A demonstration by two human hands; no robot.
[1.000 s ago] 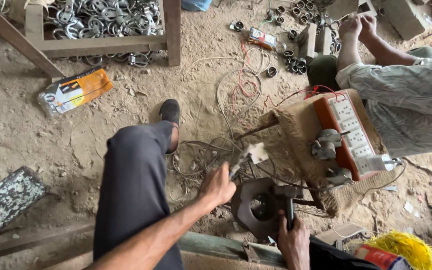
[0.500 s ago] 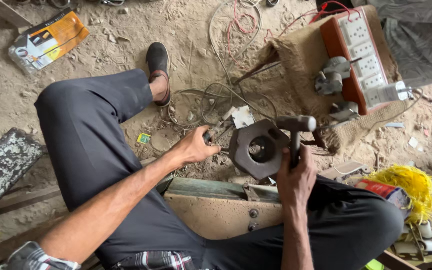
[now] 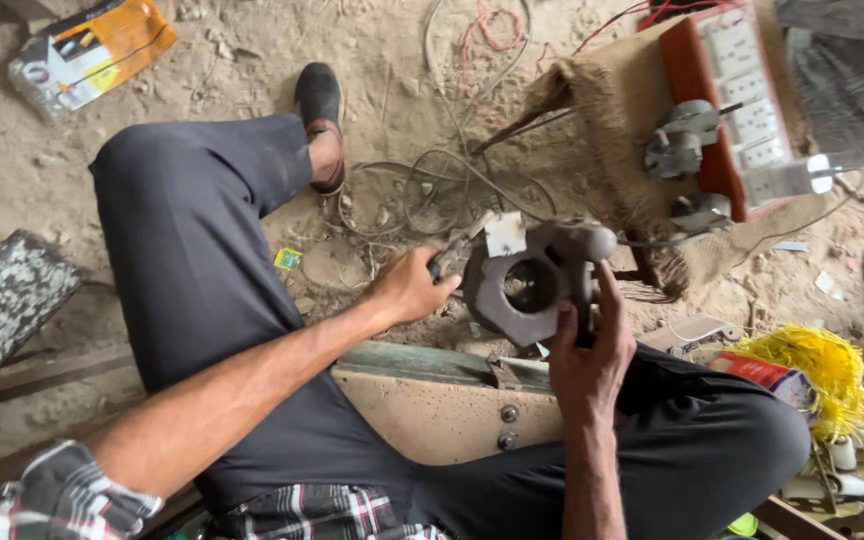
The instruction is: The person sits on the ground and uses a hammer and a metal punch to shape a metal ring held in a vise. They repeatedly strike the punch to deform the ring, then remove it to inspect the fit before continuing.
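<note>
Since a half-second back the casting (image 3: 530, 285) sits much as it did, over the bench (image 3: 432, 400) edge between the knees; the view has closed in, and work on it looks ongoing, not finished. Left hand (image 3: 410, 288) fingers closed round pliers (image 3: 449, 260) at the casting's left rim; right hand (image 3: 589, 350) wraps a dark handle (image 3: 582, 270) on its right. No real containers: the orange socket board (image 3: 727, 100), up-right of the casting, carries grey plugs.
</note>
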